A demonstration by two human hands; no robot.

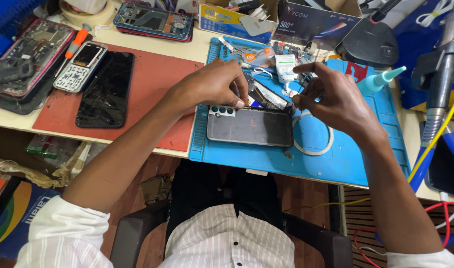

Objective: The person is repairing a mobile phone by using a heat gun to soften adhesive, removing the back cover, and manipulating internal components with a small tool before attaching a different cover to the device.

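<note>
A grey smartphone [250, 126] lies back up on the blue work mat [336, 159]. My left hand [212, 85] rests its fingertips on the phone's upper edge near the camera cutouts. My right hand [331, 97] hovers over the phone's top right corner, fingers pinched on a thin dark tool [300, 87]. A white ring of tape or cable [314, 144] lies on the mat just right of the phone.
A red mat [152, 84] at left holds a black cracked phone [106, 89] and a keypad phone [81, 67]. Opened phones [31, 49] and an orange screwdriver [74, 44] lie beyond. A teal glue bottle [381, 79], small white bottle [285, 67], boxes and cables crowd the back and right.
</note>
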